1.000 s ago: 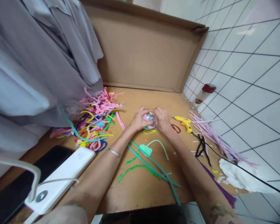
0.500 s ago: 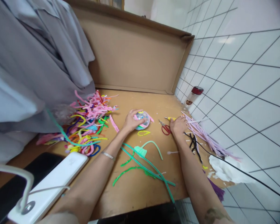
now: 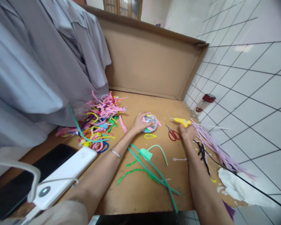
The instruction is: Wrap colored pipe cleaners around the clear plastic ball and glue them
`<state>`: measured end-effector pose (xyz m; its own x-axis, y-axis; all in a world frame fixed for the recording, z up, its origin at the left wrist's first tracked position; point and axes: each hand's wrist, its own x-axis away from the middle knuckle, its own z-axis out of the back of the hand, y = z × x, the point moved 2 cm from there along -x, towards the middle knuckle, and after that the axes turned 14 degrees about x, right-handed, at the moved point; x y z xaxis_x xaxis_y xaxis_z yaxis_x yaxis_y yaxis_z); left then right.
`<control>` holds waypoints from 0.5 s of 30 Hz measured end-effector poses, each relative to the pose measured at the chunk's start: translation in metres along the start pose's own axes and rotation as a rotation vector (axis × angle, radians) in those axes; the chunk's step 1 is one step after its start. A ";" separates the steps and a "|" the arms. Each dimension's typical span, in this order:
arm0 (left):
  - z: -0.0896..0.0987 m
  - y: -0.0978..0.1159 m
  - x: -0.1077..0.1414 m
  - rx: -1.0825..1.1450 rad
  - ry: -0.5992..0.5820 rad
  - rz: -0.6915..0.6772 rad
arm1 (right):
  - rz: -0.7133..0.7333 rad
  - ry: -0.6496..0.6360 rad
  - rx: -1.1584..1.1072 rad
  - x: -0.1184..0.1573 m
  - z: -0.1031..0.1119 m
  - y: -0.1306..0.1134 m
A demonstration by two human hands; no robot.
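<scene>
A clear plastic ball (image 3: 150, 117) is sitting on the table (image 3: 173, 109), the left hand (image 3: 141, 122) clamping its fingers around one side. The right hand (image 3: 187, 132), having just left it, is gripping the yellow glue gun (image 3: 181, 121) near red-handled scissors (image 3: 174, 135), leaving one hand steadying.

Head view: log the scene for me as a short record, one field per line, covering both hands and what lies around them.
Left hand: grips the ball
Right hand: holds the glue gun
Between hands: scissors, lying apart from both
Nearside of ball: yellow loop
Left side: mixed, colorful pile
Right side: lilac stems, with a bottle beyond
Between forearms: green patch
Near left: white power bank
</scene>
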<state>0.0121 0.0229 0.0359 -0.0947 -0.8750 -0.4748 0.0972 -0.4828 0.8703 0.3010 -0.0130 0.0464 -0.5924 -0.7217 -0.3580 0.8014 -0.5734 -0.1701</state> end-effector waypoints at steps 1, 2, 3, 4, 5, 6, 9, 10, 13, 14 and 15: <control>0.000 0.001 0.000 0.000 0.000 0.005 | 0.000 0.047 -0.058 -0.001 0.005 -0.005; 0.000 0.001 0.000 0.001 -0.003 0.008 | 0.004 0.097 -0.111 -0.001 0.010 -0.010; 0.000 0.002 0.001 0.004 -0.008 0.010 | 0.022 0.178 -0.202 0.000 0.016 -0.016; 0.000 0.003 0.001 0.007 -0.014 0.012 | 0.043 0.243 -0.285 0.002 0.022 -0.023; 0.001 0.004 0.001 0.009 -0.019 0.014 | 0.067 0.279 -0.351 0.005 0.027 -0.030; 0.001 0.005 0.001 0.011 -0.023 0.015 | 0.115 0.302 -0.402 0.008 0.033 -0.038; 0.002 0.006 0.001 0.012 -0.030 0.021 | 0.322 0.326 -0.435 0.018 0.048 -0.059; 0.002 0.006 0.001 0.016 -0.033 0.023 | 0.390 0.323 -0.417 0.021 0.052 -0.065; 0.001 0.004 0.001 0.040 -0.026 0.029 | 0.500 0.345 -0.356 0.026 0.062 -0.078; 0.000 0.003 0.000 0.047 -0.021 0.031 | 0.512 0.358 -0.339 0.026 0.064 -0.080; 0.000 0.003 0.000 0.051 -0.015 0.031 | 0.520 0.370 -0.325 0.027 0.065 -0.082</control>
<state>0.0123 0.0214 0.0383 -0.1077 -0.8886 -0.4459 0.0498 -0.4528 0.8902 0.2145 -0.0103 0.1100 -0.1061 -0.6586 -0.7449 0.9905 -0.0044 -0.1371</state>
